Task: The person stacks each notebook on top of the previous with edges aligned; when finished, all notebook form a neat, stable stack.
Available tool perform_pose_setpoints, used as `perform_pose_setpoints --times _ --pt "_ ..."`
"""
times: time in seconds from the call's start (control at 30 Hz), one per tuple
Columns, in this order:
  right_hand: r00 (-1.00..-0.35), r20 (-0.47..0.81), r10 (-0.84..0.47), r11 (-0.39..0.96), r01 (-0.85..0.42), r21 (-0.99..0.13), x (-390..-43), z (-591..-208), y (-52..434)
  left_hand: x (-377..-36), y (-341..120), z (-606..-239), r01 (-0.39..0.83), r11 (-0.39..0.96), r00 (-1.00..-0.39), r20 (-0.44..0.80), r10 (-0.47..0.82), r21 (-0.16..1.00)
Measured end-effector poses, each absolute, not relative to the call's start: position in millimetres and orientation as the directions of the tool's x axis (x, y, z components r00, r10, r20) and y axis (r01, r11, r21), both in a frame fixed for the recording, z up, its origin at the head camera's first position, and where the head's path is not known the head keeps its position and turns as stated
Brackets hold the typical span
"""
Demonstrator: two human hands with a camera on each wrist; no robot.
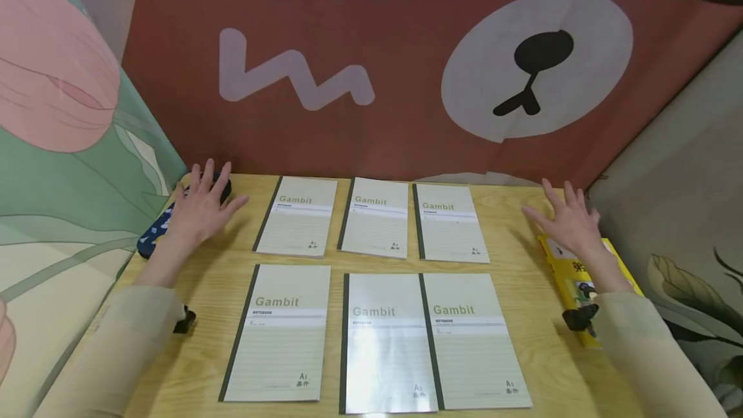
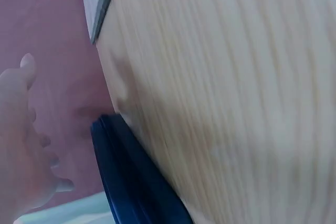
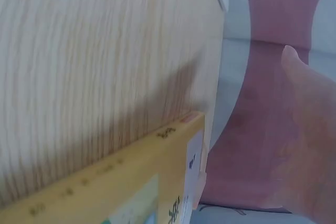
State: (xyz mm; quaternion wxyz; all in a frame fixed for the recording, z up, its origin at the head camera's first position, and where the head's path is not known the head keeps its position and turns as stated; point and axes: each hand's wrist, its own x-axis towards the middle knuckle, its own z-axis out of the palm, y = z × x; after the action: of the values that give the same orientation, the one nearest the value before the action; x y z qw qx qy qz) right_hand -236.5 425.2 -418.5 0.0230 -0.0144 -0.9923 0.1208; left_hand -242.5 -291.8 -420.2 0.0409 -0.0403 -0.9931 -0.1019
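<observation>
The dark blue patterned pencil case (image 1: 155, 232) lies at the left edge of the pale wooden counter (image 1: 516, 257), mid-left of the head view, partly overhanging the rim. The left hand (image 1: 203, 206) is spread flat over its far end, fingers straight and splayed. Whether the palm actually presses on the case or hovers just above it cannot be told; nothing is grasped. In the left wrist view the case (image 2: 131, 182) shows as a dark blue band along the counter edge, with the fingers (image 2: 23, 129) extended beside it.

The yellow printed book (image 1: 580, 276) lies at the right edge of the counter, mid-right of the frame. The right hand (image 1: 571, 219) is held open above its far end, fingers straight, holding nothing. The right wrist view shows the book (image 3: 131, 192) at the counter rim and the open hand (image 3: 310, 145) apart from it.

Between the two hands, six pale green "Gambit" notebooks with dark spines lie face up in two rows of three; the nearest is the upper-left one (image 1: 297, 215).

Judgement: both hands appear to be at the reaching stage, one to each outlying item. A next move would call for closing the fingers round the case and the book, taking care with the case's overhang.

A red-brown printed cloth backdrop (image 1: 371, 50) stands behind.
</observation>
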Motion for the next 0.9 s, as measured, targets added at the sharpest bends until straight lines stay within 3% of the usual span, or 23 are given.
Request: perform_pose_setpoints --times 0.37,0.67,0.9 --pt "-0.999 0.022 0.036 0.883 0.021 -0.469 -239.5 -417.7 406.5 -251.0 -241.6 -408.4 0.080 0.851 -0.997 0.027 0.077 0.519" --pt "-0.997 0.075 -0.003 0.785 -0.049 -0.618 -238.7 -414.4 391.4 -256.8 -189.2 -404.0 0.125 0.767 -0.989 0.016 0.148 0.629" --pt "-0.999 0.046 -0.009 0.689 -0.040 -0.723 -238.3 -417.6 381.7 -261.7 -152.4 -404.9 0.148 0.647 -0.979 0.016 0.205 0.748"
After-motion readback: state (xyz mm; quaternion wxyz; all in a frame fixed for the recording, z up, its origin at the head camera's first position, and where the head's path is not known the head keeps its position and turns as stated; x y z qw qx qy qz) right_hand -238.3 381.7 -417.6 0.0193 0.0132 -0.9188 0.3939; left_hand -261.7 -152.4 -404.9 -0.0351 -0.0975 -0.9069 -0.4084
